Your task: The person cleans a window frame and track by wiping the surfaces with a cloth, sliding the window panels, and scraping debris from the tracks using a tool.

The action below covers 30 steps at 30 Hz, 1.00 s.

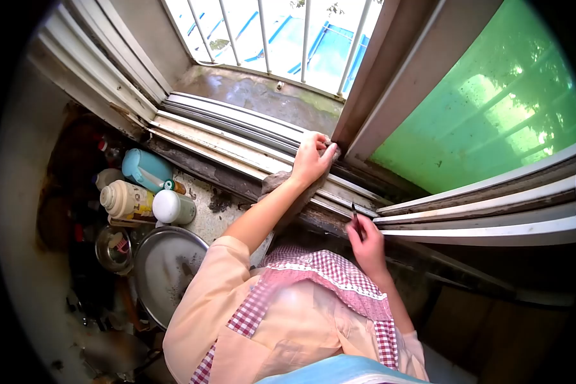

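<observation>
My left hand (312, 160) is closed on a grey-brown rag (310, 189) at the sliding window's track. The rag's upper part sits by the foot of the brown window frame (390, 77), and the rest hangs over the sill's inner edge. Lower and to the right, my right hand (367, 246) pinches a thin dark stick-like tool (354, 211). Its tip points up toward the white window track (339, 190); whether it touches cannot be made out. Dirt shows along the window sill (217, 139).
On the left stand a blue jug (147, 169), a cream bottle (127, 200) and a white-lidded jar (175, 208). A round metal tray (166, 269) and a metal bowl (113, 248) are nearer me. Metal bars (264, 38) cross the opening; green glass (493, 109) is at right.
</observation>
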Each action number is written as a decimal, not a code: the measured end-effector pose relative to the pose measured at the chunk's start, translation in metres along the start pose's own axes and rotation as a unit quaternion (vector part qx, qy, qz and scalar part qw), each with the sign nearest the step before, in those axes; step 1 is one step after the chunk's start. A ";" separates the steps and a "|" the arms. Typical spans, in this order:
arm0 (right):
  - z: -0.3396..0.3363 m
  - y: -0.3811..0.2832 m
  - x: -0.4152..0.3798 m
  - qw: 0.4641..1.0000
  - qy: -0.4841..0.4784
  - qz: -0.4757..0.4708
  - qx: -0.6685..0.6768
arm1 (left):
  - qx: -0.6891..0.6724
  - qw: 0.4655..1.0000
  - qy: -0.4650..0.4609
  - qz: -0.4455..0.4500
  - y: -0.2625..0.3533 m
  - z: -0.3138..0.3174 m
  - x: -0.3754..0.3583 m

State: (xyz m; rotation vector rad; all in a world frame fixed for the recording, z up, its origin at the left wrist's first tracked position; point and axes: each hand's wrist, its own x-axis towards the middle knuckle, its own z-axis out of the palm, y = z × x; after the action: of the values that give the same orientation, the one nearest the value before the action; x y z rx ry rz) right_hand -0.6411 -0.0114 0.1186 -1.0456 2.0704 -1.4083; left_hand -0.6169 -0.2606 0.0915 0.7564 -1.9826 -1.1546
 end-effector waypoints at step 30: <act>0.058 0.012 0.078 0.976 0.051 -0.083 -0.196 | -0.139 0.944 -0.217 0.206 0.054 -0.024 0.091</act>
State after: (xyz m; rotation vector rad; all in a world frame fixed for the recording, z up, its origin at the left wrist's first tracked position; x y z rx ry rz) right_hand -0.6536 -0.1045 0.0898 -1.3526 2.4513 -1.1718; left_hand -0.6577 -0.3184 0.1741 -0.0757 -2.1205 -1.3770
